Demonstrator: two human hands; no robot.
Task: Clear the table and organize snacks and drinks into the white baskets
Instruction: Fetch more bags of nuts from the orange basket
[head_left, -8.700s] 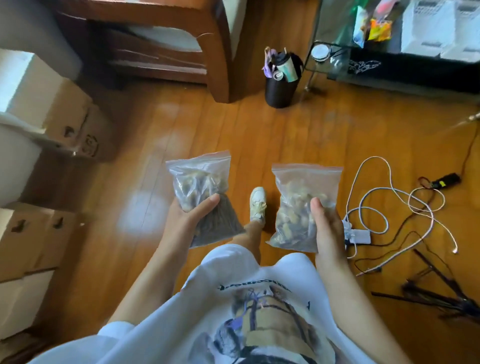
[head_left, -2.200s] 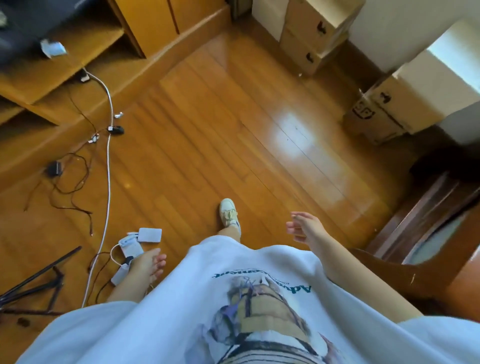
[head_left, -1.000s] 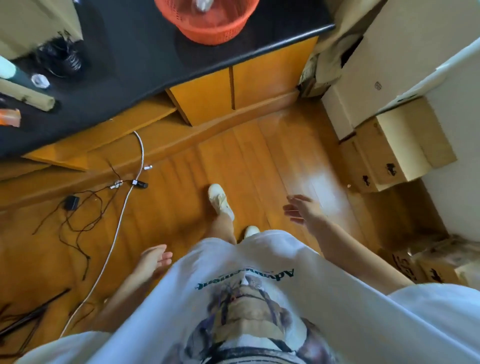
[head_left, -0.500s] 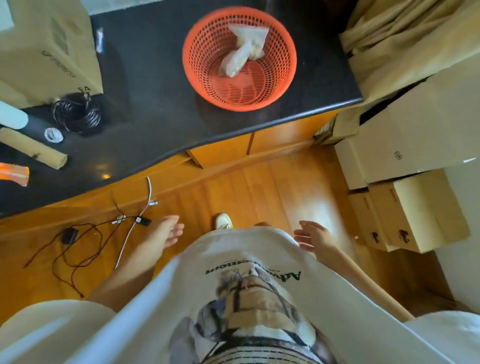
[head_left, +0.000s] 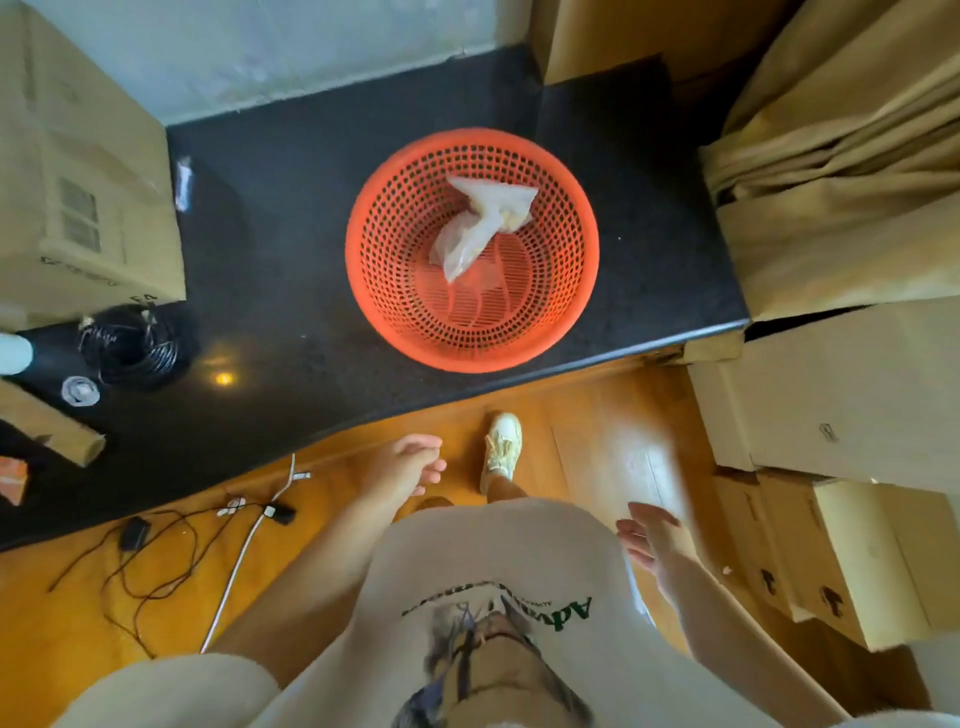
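An orange perforated basket (head_left: 374, 291) stands on a black countertop (head_left: 291, 270) near its front edge. Inside it lies a clear plastic snack bag (head_left: 480, 223), crumpled, with pale contents. My left hand (head_left: 410, 465) hangs in front of the counter edge, below and left of the basket, fingers loosely apart and holding nothing. My right hand (head_left: 649, 535) is lower and to the right, beside my white shirt, fingers spread and holding nothing. No white basket is in view.
Cardboard boxes stand at left on the counter (head_left: 78, 171) and stacked on the floor at right (head_left: 852, 415). A coiled black cable (head_left: 130, 345), a small lid (head_left: 80, 391) and a cardboard tube (head_left: 52, 431) lie on the counter's left. Cables (head_left: 156, 545) trail on the wooden floor.
I have turned from the open floor and stepped up to the counter; the orange basket now fills the middle of the view. Both hands hold nothing, where earlier each held a snack bag.
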